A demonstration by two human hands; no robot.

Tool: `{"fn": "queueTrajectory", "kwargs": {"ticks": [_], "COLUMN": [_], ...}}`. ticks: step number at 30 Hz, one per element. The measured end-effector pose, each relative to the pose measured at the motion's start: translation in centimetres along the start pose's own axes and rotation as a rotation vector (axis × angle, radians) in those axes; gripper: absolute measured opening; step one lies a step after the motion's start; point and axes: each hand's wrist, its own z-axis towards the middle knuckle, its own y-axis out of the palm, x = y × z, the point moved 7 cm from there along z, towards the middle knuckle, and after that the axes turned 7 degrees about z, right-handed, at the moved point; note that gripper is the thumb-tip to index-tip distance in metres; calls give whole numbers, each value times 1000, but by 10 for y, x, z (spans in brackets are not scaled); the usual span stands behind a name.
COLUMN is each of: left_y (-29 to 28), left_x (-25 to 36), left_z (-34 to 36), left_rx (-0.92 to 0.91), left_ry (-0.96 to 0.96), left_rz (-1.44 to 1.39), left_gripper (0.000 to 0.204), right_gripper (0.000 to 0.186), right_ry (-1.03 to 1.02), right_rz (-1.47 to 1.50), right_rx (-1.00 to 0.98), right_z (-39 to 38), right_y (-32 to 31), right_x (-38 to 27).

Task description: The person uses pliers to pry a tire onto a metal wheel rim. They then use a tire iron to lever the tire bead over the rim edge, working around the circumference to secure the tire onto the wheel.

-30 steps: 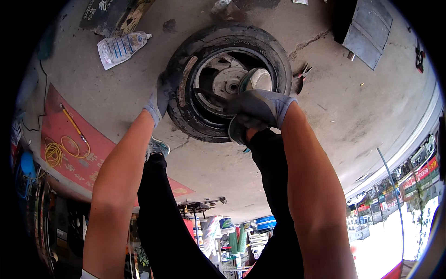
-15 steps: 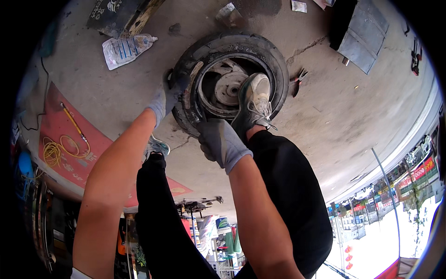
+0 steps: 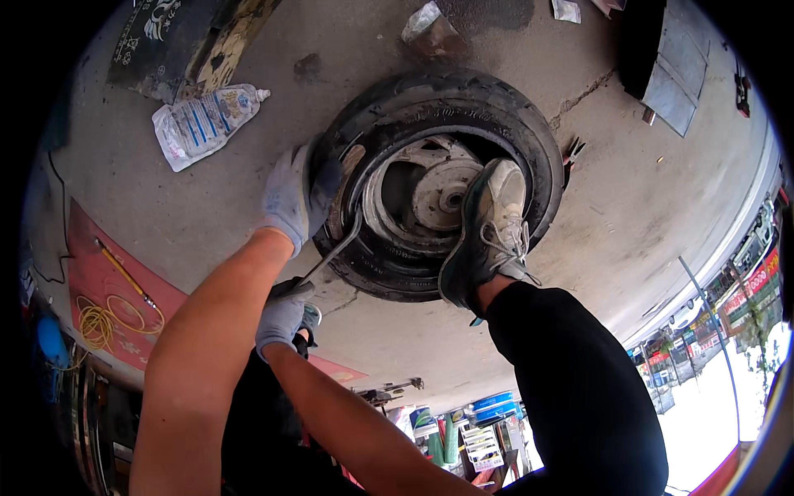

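A black scooter-type tyre lies flat on the ground round a dirty pale metal wheel rim. My left hand, in a grey work glove, grips the tyre's left side, its dark-coated fingers curled over the sidewall. Below it my right hand, gloved alike, is closed round a slim metal tyre lever. The lever slants up to the right, its bent tip at the gap between tyre bead and rim. My right shoe presses on the right part of the wheel. My left shoe is mostly hidden behind the right hand.
A crumpled white pouch lies left of the tyre, below a dark box. Pliers rest beside the tyre's right edge. A grey metal box stands far right. Yellow hose coils on a red mat.
My right hand has swung left and down from the tyre's near edge, and the lever now shows. The left hand stays at the tyre's left side. The whole view has shifted.
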Motion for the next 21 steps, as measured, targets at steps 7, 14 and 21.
{"fn": "queueTrajectory", "kwargs": {"ticks": [7, 14, 21], "left_y": [9, 22, 122], "left_x": [10, 23, 7], "left_z": [-14, -36, -138], "left_rx": [31, 49, 142], "left_ry": [-170, -459, -1137], "left_rz": [71, -398, -1830], "left_gripper": [49, 58, 58], "right_gripper": [25, 25, 39], "right_ry": [-277, 493, -553], "right_rz": [163, -712, -1515], "right_rx": [-340, -652, -596], "right_z": [11, 33, 30], "right_y": [-49, -316, -377], "right_x": [35, -29, -219]}}
